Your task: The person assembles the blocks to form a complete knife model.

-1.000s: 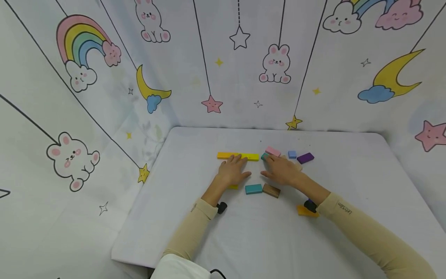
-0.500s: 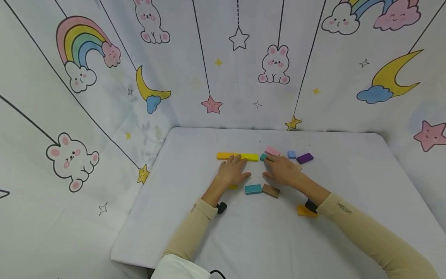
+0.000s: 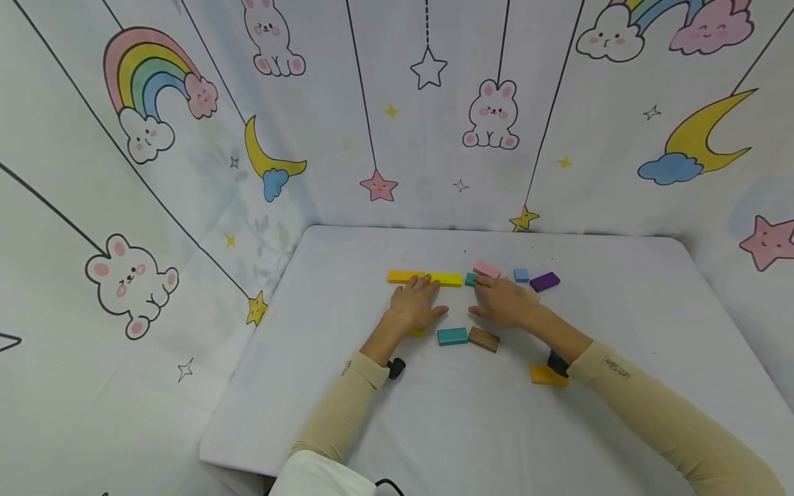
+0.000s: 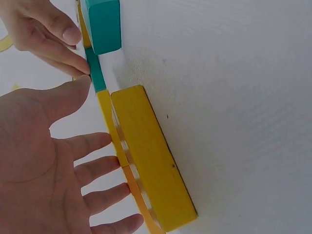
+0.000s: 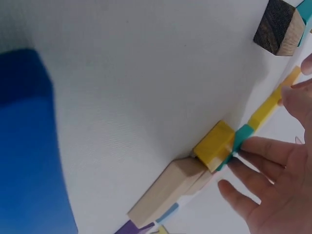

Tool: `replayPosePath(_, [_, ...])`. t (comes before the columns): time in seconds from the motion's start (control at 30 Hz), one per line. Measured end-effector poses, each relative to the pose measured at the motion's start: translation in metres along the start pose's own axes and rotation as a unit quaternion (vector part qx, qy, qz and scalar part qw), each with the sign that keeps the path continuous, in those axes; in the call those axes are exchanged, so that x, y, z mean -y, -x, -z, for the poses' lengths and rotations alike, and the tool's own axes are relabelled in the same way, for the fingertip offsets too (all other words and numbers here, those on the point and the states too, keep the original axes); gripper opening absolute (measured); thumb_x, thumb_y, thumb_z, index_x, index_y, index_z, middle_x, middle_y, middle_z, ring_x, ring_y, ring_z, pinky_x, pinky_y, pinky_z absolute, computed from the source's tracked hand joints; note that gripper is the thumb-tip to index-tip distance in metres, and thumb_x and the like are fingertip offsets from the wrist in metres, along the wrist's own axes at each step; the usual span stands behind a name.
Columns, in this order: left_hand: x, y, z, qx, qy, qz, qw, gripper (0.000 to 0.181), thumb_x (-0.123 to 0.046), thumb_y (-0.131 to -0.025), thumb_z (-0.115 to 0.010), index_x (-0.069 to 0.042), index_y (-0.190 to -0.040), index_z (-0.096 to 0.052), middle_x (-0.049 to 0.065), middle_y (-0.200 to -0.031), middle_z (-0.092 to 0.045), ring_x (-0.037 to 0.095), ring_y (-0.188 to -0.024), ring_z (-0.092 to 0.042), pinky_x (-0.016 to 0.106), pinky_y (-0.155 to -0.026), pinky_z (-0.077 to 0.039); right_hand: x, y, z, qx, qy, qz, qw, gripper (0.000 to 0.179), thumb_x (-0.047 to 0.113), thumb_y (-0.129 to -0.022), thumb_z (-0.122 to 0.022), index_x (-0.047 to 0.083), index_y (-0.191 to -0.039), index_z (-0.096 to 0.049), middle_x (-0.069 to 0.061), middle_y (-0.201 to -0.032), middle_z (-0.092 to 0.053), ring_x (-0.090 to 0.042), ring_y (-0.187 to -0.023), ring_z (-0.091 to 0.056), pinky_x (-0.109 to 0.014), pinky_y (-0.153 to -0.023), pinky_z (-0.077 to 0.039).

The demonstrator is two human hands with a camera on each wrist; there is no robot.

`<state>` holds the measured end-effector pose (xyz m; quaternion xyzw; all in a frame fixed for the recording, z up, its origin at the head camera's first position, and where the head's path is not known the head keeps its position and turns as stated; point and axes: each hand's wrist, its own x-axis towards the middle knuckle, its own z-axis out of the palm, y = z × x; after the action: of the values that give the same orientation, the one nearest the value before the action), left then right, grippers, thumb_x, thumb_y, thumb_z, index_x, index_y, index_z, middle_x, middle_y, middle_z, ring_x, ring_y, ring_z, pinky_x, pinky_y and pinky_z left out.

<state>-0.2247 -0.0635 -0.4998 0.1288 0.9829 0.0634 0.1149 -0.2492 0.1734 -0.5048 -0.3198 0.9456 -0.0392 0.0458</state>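
Observation:
Near the back of the white table, an orange block (image 3: 402, 276) and a yellow block (image 3: 448, 280) lie end to end. My left hand (image 3: 412, 303) has its straight fingertips along their near side, as the left wrist view also shows. Just right of the yellow block, the extended fingertips of my right hand (image 3: 504, 303) touch a teal block (image 3: 470, 280), the thumb held apart. The hand partly covers this block. In the right wrist view, a shorter yellow block (image 5: 214, 146) and a plain wooden block (image 5: 165, 190) lie beside those fingers.
Closer in lie another yellow block (image 4: 153, 156), a second teal block (image 3: 452, 336) and a brown block (image 3: 484, 339). Pink (image 3: 486, 269), light blue (image 3: 521, 275) and purple (image 3: 544, 280) blocks lie behind the right hand. An orange block (image 3: 548, 375) and a blue block (image 5: 29, 146) are near the right wrist.
My right hand has shifted slightly to the right, its thumb now farther from the left hand. My left hand and the blocks stay where they were.

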Motion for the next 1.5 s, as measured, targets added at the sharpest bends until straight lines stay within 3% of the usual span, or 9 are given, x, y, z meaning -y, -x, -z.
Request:
replayPosePath(0.37, [-0.002,0.0,0.0,0.004,-0.001,0.0,1.0,0.072,-0.059,-0.104,-0.054,-0.021,-0.163,-0.038,0.004,-0.171,-0.028,0.03,-0.158,-0.023,0.056,-0.124,-0.03,-0.015,-0.002,-0.007,0.005,-0.031,0.014,0.9994,0.07,0.047,-0.101,-0.067,0.0,-0.152,-0.052,-0.018,-0.16,-0.046,-0.045,-0.132,-0.058,-0.058,-0.107,-0.05])
replayPosePath(0.6, [-0.003,0.001,0.001,0.005,-0.005,0.003,1.0,0.073,-0.06,-0.103,-0.054,-0.022,-0.164,-0.037,0.004,-0.171,-0.028,0.029,-0.158,-0.023,0.056,-0.124,-0.03,-0.021,-0.002,-0.009,0.018,-0.053,0.023,0.9982,0.074,0.05,-0.101,-0.066,0.002,-0.154,-0.05,-0.015,-0.163,-0.043,-0.042,-0.141,-0.051,-0.059,-0.113,-0.043])
replayPosePath(1.13, [-0.001,-0.002,-0.003,0.008,-0.018,0.005,0.9998,0.074,-0.064,-0.103,-0.051,-0.024,-0.164,-0.036,0.002,-0.172,-0.026,0.028,-0.159,-0.022,0.055,-0.122,-0.033,-0.025,-0.005,-0.009,0.008,-0.064,0.044,0.997,0.072,0.05,-0.102,-0.064,0.001,-0.153,-0.05,-0.016,-0.162,-0.045,-0.044,-0.137,-0.055,-0.06,-0.11,-0.046])
replayPosePath(1.5, [-0.001,-0.002,0.0,0.005,-0.032,0.005,0.9994,0.075,-0.064,-0.102,-0.051,-0.025,-0.164,-0.037,0.002,-0.172,-0.028,0.027,-0.158,-0.025,0.054,-0.12,-0.037,-0.023,-0.004,-0.003,0.02,-0.087,0.034,0.9955,0.071,0.051,-0.104,-0.06,0.002,-0.155,-0.049,-0.014,-0.163,-0.043,-0.043,-0.138,-0.053,-0.06,-0.112,-0.044])
